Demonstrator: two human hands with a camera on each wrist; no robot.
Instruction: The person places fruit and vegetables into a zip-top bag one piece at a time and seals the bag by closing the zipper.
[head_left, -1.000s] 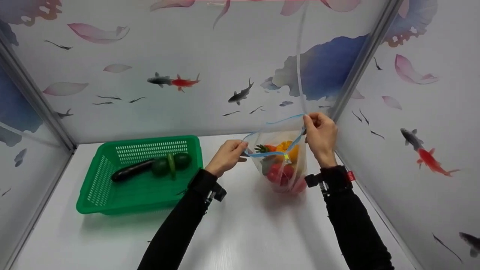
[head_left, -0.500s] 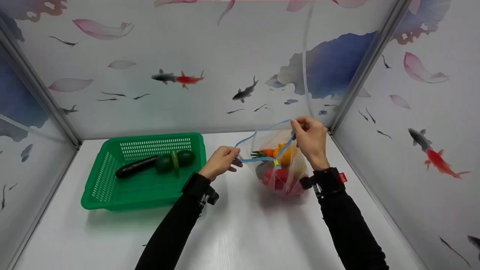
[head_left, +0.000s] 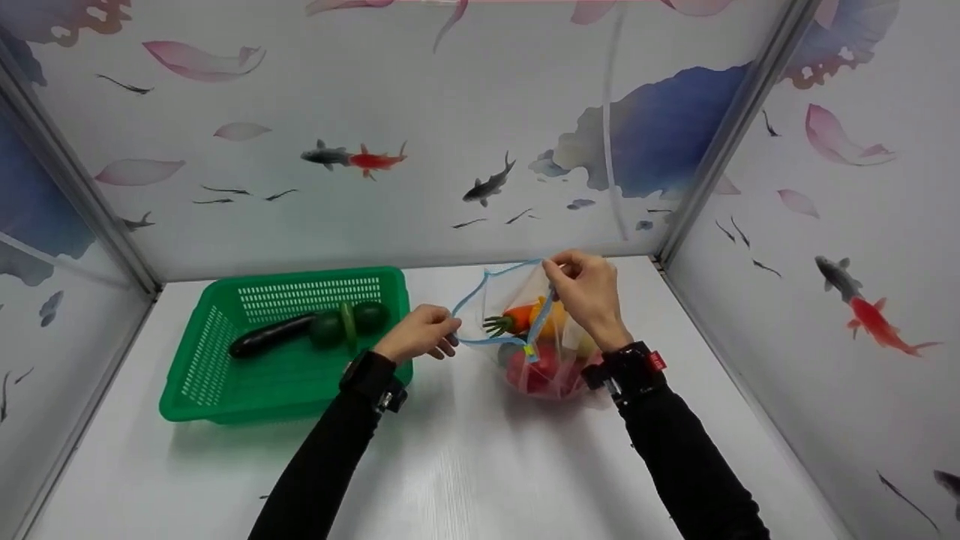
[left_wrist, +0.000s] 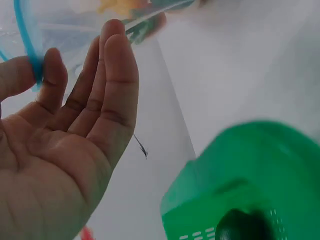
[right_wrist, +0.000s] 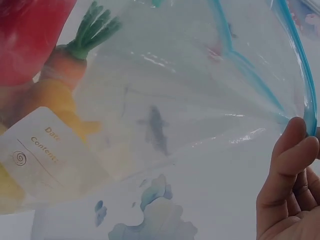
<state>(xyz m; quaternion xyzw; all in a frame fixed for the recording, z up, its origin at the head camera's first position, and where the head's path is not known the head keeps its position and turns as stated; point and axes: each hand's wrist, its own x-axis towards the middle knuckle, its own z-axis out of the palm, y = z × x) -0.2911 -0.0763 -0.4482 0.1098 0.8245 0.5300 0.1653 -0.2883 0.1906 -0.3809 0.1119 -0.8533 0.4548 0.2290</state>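
Observation:
A clear zip bag (head_left: 491, 341) with a blue-edged mouth stands on the white table, its mouth spread between both hands. My left hand (head_left: 420, 332) pinches the near-left edge between thumb and forefinger, its other fingers extended in the left wrist view. The far-right edge is pinched by my right hand (head_left: 589, 296). Through the plastic show a carrot (head_left: 516, 322) with a green top, a yellow-orange vegetable (head_left: 553, 321) and red ones (head_left: 540, 367). A yellow tab (head_left: 529, 350) sits on the blue strip. The right wrist view shows a printed label (right_wrist: 35, 155) on the bag.
Left of the bag stands a green plastic basket (head_left: 247, 401), close to my left wrist. It holds an eggplant (head_left: 270, 336), dark green round vegetables (head_left: 326, 330) and a slim green piece (head_left: 349, 326). Patterned walls (head_left: 390, 225) enclose the table (head_left: 465, 480) at the back and sides.
Both hands have moved left and toward the person, drawing the bag's mouth with them. The bag's upper part now leans further left. The basket stays where it was.

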